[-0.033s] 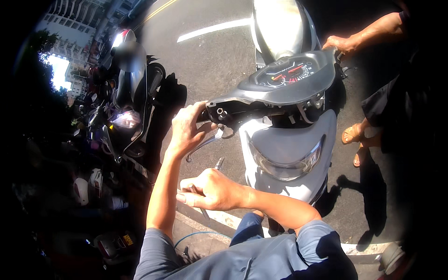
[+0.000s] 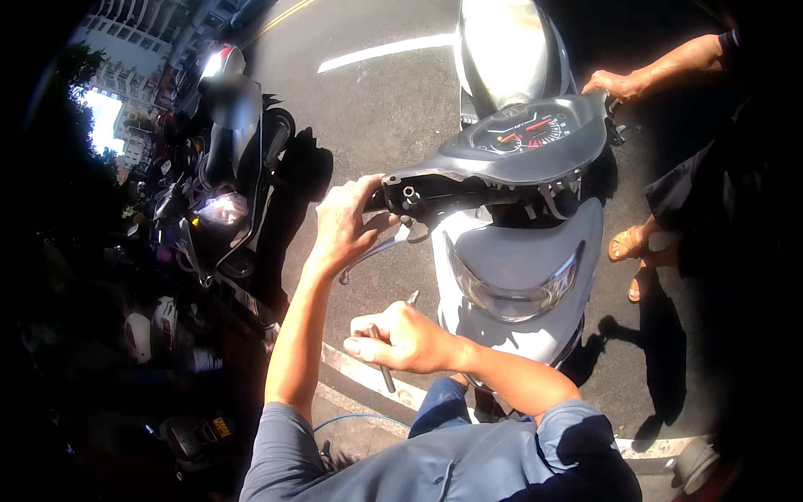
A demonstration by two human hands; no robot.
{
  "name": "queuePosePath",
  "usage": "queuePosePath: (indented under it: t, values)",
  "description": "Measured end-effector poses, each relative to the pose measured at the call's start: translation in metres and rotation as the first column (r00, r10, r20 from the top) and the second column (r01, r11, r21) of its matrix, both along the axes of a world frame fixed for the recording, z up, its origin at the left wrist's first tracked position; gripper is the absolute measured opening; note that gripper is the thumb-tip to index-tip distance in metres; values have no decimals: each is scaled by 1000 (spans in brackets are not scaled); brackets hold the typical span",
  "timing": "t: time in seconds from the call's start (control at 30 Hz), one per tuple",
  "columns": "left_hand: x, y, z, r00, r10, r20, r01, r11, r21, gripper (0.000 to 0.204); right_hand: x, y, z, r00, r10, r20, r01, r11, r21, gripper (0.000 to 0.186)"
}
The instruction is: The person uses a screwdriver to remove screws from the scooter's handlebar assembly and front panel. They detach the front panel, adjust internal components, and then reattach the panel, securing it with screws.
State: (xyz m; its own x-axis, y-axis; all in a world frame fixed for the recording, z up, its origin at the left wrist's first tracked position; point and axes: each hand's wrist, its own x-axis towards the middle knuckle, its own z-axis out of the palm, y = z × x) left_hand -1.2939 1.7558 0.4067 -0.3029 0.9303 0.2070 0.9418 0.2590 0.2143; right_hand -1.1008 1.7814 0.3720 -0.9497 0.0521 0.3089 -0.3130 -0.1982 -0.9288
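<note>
My left hand (image 2: 345, 219) is wrapped round the black grip at the left end of a scooter's handlebar. Just below it a silver brake lever (image 2: 376, 253) slants down to the left. Lower down, in front of the scooter, my right hand (image 2: 406, 336) is closed on a metal tool that looks like a T-handle wrench (image 2: 387, 376). One bar end sticks out below the fist and a silver tip shows above it; the fist hides the middle. The grey handlebar cover (image 2: 519, 167) carries the gauge cluster (image 2: 527, 134). Its front is open, with a bolt head (image 2: 409, 193) near the grip.
Another person's hand (image 2: 615, 85) rests on the handlebar's far right end; their sandalled feet (image 2: 627, 243) stand beside the scooter. The pale front panel (image 2: 519, 259) faces me. Parked scooters (image 2: 238, 159) line the left. A kerb (image 2: 360, 372) and a blue hose (image 2: 355, 416) lie near my legs.
My right hand has shifted to the right and slightly up with the tool in it. The left end of the handlebar and my left hand have moved slightly right.
</note>
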Motion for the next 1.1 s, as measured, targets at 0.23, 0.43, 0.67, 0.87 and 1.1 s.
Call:
queuePosePath:
  t: [0.23, 0.43, 0.67, 0.87, 1.1]
  values:
    - [14, -28, -24, 995, -97, 24, 80, 915, 395, 49, 73, -57, -63, 771, -23, 637, 187, 964, -191, 37]
    - [137, -225, -122, 189, -26, 982, -629, 764, 141, 35, 115, -81, -113, 798, 98, 595, 99, 952, -290, 33]
    - [425, -351, -257, -623, -588, 516, -771, 349, -534, 33, 171, -206, -192, 646, 512, 566, -403, 859, -316, 32]
    - [602, -468, -367, -490, -455, 744, -872, 230, -433, 17, 332, -337, -294, 606, 767, 211, -768, 633, -97, 13]
    - [748, -560, -402, -650, -357, 671, -593, -314, -741, 18, 373, -358, -495, 389, 452, 803, -790, 612, 38, 18]
